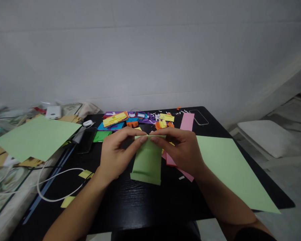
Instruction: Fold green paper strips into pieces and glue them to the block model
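Though part-folded near lower end, pinched at top edge by left hand and right hand: green paper strip. Flat, seemingly unworked: large right-side green sheet.

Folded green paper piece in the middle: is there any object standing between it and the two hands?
Nothing visible does: the left hand and the right hand both pinch the folded green paper piece directly by its upper edge. The pink paper strip lies behind the right hand, not between.

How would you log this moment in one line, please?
left hand: pinches green paper | right hand: pinches same paper | nearby: pink paper
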Demonstrator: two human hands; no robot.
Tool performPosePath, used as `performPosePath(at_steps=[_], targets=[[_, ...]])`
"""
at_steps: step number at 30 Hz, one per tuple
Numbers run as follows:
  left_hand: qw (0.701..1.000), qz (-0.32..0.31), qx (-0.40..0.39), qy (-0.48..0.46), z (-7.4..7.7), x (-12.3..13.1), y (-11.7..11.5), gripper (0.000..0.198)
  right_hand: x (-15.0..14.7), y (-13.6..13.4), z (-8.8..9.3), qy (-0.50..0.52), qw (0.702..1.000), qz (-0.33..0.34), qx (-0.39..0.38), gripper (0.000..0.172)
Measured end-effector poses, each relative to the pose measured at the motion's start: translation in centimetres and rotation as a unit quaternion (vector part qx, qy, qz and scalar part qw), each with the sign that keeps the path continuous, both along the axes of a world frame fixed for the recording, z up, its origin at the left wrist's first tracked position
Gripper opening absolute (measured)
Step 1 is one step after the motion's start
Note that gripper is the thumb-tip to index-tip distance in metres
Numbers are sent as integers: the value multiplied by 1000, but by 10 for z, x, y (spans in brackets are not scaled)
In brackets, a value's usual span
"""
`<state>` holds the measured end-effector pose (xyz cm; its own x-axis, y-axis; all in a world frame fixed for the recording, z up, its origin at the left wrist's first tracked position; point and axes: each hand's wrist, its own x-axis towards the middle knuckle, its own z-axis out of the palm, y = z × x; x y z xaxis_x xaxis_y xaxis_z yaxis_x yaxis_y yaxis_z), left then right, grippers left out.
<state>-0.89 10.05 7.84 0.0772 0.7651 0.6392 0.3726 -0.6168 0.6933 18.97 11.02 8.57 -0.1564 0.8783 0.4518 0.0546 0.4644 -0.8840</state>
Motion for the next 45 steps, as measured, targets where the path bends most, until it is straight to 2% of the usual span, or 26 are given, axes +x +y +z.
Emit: performPosePath(at_steps=[6,14,20,26,34,39,41,45], targets=[[1000,10,8,16,1,-1,2,2,1,4,-2,25,1000,10,-13,3],[1000,-25,0,1,-1,0,5,2,-2,5,-6,29,999,28,-25,5],[995,-17,-64,-74,1,0,7,5,4,12,-3,36,997,52,-42,9],[988,-12,-114,-104,2,-2,11,8,4,14,-3,51,996,38,-65,15],[987,-58,-113,-100,3,2,9,3,-2,15,-9,18,998,42,-49,17],[981,-93,-130,-105,9,-6,8,7,3,16,-5,84,983,68,-149,21],[981,-110,-120,-107,9,-5,9,12,3,17,-5,98,979,75,-164,22],[986,-96,-89,-100,4,-1,10,12,1,18,-9,58,988,70,-125,20]])
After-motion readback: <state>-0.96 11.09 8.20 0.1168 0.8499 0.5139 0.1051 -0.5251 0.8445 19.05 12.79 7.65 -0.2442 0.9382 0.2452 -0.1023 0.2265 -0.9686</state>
